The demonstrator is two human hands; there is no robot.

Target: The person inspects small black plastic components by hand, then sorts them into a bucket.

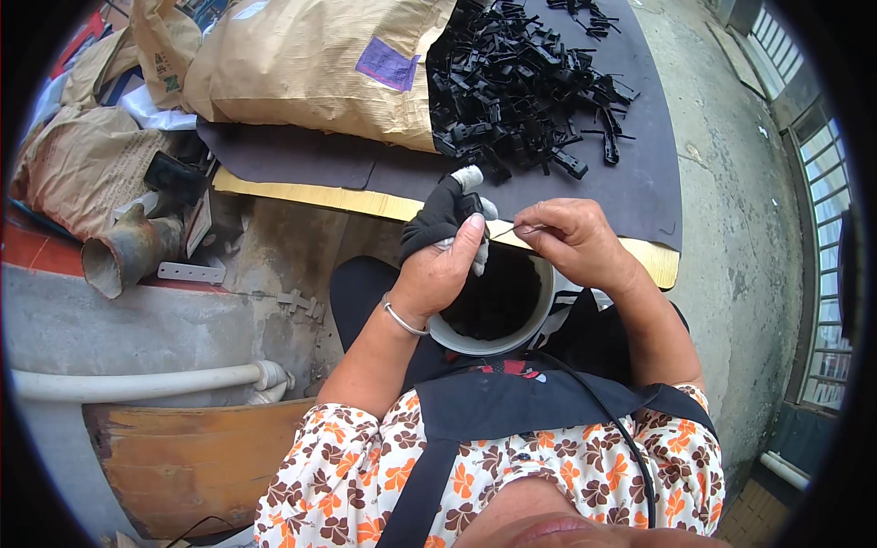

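Head view: left hand (446,236) grips black part (471,206) above bucket (490,347), presumably steadying it; right hand (574,236) pinches thin dark strip (506,232) beside it; black pile (521,87) on counter (635,196), seemingly for easy reach.

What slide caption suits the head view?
Left hand holding a small black part, right hand pinching a thin dark strip near a bucket, heaped black parts beyond.

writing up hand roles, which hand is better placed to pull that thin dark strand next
Probably the right: the right hand pinches the thin dark strand, while the partly gloved left hand seems occupied holding a small black part.
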